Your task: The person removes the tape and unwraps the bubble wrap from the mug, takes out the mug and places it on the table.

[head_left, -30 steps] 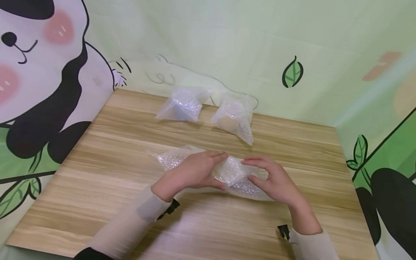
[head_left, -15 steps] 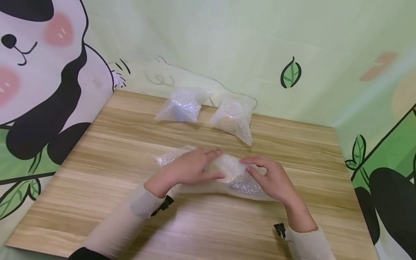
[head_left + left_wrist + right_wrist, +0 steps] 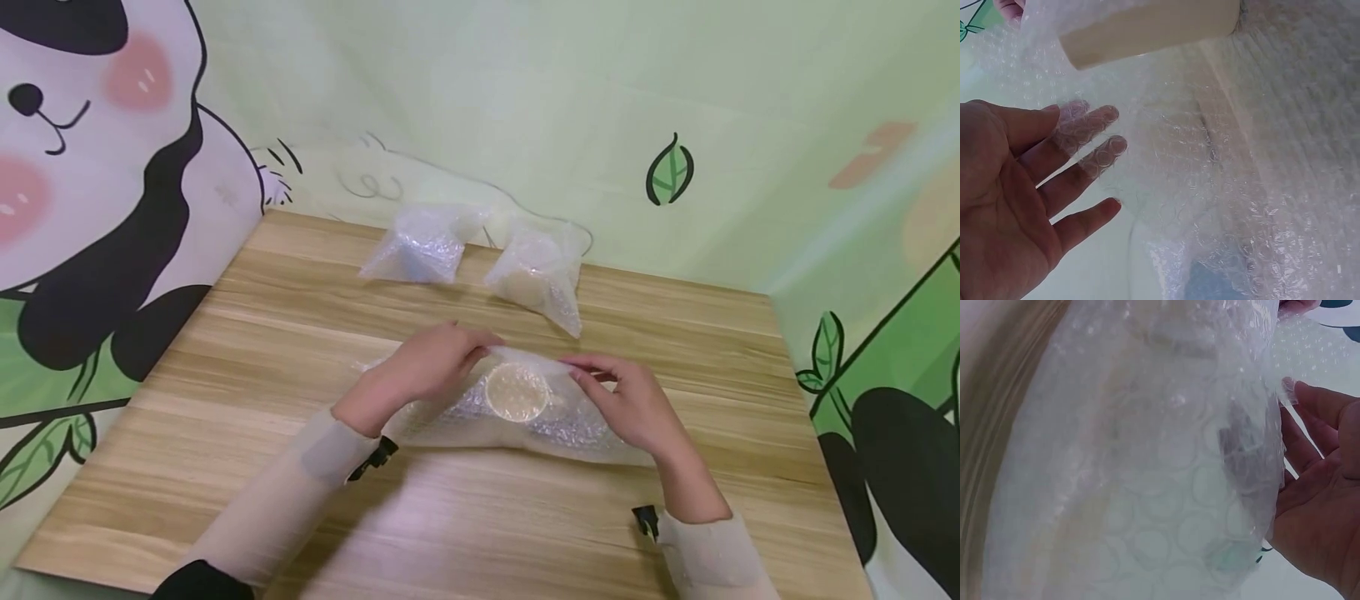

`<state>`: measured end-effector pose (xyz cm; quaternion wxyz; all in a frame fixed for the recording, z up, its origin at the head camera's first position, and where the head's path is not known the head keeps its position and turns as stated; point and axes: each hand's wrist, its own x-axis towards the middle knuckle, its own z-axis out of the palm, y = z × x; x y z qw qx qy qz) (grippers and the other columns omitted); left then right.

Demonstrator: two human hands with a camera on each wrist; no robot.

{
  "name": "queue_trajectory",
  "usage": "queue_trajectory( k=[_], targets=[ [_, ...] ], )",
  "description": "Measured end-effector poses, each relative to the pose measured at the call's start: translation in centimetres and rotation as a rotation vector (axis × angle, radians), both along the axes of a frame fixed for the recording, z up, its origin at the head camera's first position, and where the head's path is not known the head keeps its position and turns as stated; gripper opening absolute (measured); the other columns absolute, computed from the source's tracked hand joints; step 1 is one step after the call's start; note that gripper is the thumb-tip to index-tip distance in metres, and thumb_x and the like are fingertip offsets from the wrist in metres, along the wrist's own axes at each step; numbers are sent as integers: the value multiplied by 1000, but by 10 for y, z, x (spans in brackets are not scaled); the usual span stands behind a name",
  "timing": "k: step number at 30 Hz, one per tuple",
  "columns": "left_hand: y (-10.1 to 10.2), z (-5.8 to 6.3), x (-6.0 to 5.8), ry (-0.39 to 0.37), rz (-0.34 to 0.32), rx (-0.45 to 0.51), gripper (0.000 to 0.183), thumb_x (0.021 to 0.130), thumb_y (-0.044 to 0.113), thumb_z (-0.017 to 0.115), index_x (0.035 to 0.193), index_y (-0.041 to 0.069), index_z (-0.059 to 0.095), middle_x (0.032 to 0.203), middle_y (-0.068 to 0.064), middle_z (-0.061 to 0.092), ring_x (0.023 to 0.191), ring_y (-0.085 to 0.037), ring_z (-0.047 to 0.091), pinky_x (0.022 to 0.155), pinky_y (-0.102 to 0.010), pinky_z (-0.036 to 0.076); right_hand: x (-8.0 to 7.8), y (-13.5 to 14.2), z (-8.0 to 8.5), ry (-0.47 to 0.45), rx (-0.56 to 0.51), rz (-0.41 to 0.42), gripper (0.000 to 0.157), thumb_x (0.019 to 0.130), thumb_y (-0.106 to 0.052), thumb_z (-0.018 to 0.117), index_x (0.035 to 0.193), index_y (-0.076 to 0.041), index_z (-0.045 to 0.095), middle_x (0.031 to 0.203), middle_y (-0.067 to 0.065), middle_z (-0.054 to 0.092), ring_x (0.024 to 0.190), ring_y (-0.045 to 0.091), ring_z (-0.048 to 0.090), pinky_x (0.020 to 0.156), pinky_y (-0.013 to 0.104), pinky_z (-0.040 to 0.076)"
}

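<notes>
A sheet of clear bubble wrap (image 3: 457, 425) lies on the wooden table, its far edge lifted between both hands. Upright on it stands a cream cylinder with a round top (image 3: 517, 392), whose smooth side shows through the wrap in the left wrist view. My left hand (image 3: 435, 362) pinches the far edge left of the cylinder, thumb in front and fingers behind the film (image 3: 1035, 169). On the right, my right hand (image 3: 630, 404) pinches the same edge between thumb and fingertips; the right wrist view shows its thumb at the film's border (image 3: 1316, 456).
Two bubble-wrapped bundles stand toward the table's back edge: one with something blue inside (image 3: 420, 250), the other with something beige (image 3: 528, 275). Behind the wooden table (image 3: 465, 525) hangs a pale green backdrop (image 3: 525, 100) with panda and leaf drawings.
My left hand has come off the top of the cylinder and gone back to the far edge of the wrap, which now rises. The round top is uncovered by the hands. My right hand has barely moved.
</notes>
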<state>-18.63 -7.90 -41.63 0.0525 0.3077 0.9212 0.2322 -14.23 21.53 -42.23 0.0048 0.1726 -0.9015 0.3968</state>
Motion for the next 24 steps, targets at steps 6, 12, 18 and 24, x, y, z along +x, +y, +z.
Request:
queue_trajectory(
  k=[6,12,18,24],
  targets=[
    [0,-1,-6,24,-7,22,30,109,21,51,133,15,70,128,-7,74,118,-29,71,105,-45,55,-4,2,2,-1,31,-30,22,104,-17,64,121,-20,77,118,1,78,104,23,73,85,41,60],
    [-1,-3,-10,39,4,44,31,109,19,51,135,13,68,131,-7,73,122,-29,69,107,-45,54,-5,5,4,-15,15,-21,23,103,-18,65,124,-15,74,119,7,77,108,23,72,96,48,58],
    [-3,-3,-10,37,8,46,33,107,18,55,139,13,65,136,-7,70,125,-30,67,110,-45,52,-6,7,4,-29,8,-22,26,103,-20,65,128,-17,72,123,10,75,112,27,71,99,54,57],
    [-6,-3,-10,26,24,47,40,107,18,57,147,12,59,145,-10,64,132,-32,63,114,-46,49,-7,10,5,-65,7,-19,31,105,-22,63,135,-15,68,134,11,70,119,30,67,102,55,55]
  ],
)
